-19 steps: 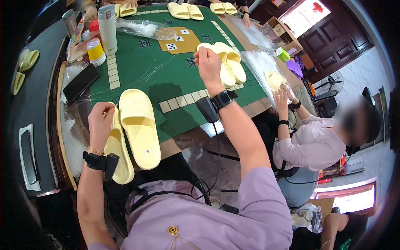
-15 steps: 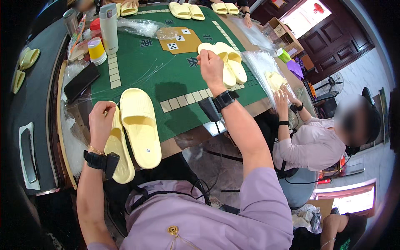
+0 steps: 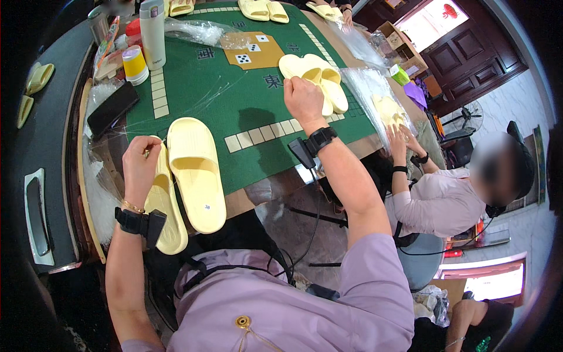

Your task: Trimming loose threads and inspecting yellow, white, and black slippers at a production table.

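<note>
Two pale yellow slippers lie at the near left of the green table mat: the right slipper (image 3: 196, 176) sits flat with its sole toward me, and the left slipper (image 3: 166, 214) is partly covered by my left hand (image 3: 141, 161). That hand is closed, fingertips pinched together above the left slipper's front. My right hand (image 3: 305, 101) is a closed fist, raised over the mat and in front of another pale yellow slipper pair (image 3: 319, 76). Whatever either hand holds is too thin or hidden to make out. Fine clear strands (image 3: 205, 97) lie across the mat between the hands.
A black phone (image 3: 113, 110), yellow-white cups (image 3: 135, 64) and a pale tumbler (image 3: 153, 35) stand along the left. At the right, a person works with a slipper on clear plastic bags (image 3: 366, 88). More slippers (image 3: 262, 10) lie at the far edge.
My right hand has shifted slightly right and down; my left stays pinched near the slipper. At the far right edge, the slipper pair has been moved by another person's hand.
</note>
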A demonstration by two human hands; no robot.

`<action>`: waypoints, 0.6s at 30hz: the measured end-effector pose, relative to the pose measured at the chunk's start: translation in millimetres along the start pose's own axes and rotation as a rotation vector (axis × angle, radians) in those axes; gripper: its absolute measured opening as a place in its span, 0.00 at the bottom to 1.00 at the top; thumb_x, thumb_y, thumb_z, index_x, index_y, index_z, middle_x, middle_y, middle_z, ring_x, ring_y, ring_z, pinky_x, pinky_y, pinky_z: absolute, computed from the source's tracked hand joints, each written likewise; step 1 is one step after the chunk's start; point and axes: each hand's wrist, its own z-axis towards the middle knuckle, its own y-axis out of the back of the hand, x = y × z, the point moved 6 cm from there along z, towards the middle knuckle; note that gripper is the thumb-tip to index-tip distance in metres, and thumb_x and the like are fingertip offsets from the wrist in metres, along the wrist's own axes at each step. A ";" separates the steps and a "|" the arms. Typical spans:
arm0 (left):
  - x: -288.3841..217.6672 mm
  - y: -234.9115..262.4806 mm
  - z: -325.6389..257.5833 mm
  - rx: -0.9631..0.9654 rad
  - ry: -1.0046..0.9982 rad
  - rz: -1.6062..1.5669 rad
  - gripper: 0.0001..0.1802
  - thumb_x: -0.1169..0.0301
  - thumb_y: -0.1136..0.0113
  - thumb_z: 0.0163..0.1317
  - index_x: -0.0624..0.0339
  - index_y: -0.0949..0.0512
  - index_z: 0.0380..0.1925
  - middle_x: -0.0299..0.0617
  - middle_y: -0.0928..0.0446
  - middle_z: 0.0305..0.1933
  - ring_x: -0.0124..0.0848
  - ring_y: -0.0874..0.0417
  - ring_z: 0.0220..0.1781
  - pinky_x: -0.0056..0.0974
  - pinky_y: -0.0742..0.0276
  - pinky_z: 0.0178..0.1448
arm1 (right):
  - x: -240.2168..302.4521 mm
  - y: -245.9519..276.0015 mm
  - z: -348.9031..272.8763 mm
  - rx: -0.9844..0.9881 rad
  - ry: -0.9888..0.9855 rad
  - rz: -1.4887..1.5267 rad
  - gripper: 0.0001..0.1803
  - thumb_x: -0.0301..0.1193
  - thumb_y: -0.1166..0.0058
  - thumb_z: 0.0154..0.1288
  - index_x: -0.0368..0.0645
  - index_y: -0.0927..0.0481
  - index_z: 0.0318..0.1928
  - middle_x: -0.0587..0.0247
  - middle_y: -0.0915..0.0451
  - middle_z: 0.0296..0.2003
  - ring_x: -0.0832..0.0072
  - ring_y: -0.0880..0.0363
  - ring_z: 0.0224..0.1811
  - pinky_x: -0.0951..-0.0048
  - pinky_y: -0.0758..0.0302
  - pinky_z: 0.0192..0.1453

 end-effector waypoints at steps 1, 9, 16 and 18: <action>0.2 -0.3 -0.1 0.003 0.003 -0.001 0.04 0.79 0.39 0.58 0.67 0.20 0.34 0.44 0.21 0.35 0.34 0.19 0.35 0.33 0.23 0.43 | 0.7 -0.4 -1.2 0.009 0.039 -0.038 0.17 0.40 0.51 0.66 0.42 0.21 0.24 0.56 0.19 0.24 0.58 0.19 0.29 0.55 0.27 0.37; 2.9 -0.8 0.0 -0.001 0.022 0.000 0.04 0.79 0.40 0.59 0.67 0.20 0.34 0.44 0.21 0.35 0.33 0.19 0.36 0.33 0.23 0.43 | -0.8 -0.3 -7.0 -0.003 0.212 -0.244 0.14 0.40 0.47 0.63 0.46 0.21 0.24 0.61 0.19 0.23 0.64 0.20 0.28 0.60 0.30 0.36; 2.8 -0.3 -0.3 0.001 0.026 -0.005 0.05 0.78 0.40 0.59 0.67 0.20 0.35 0.44 0.20 0.35 0.34 0.19 0.36 0.33 0.23 0.44 | -4.8 -2.8 -11.1 0.065 0.343 -0.323 0.12 0.39 0.44 0.59 0.47 0.20 0.24 0.62 0.20 0.22 0.65 0.20 0.28 0.60 0.31 0.36; 3.9 -0.4 0.1 0.008 0.010 0.016 0.06 0.78 0.40 0.60 0.66 0.21 0.37 0.42 0.20 0.35 0.30 0.20 0.36 0.32 0.24 0.45 | -6.4 -5.1 -11.8 0.086 0.359 -0.343 0.12 0.39 0.44 0.59 0.47 0.20 0.24 0.62 0.19 0.22 0.65 0.20 0.28 0.59 0.31 0.37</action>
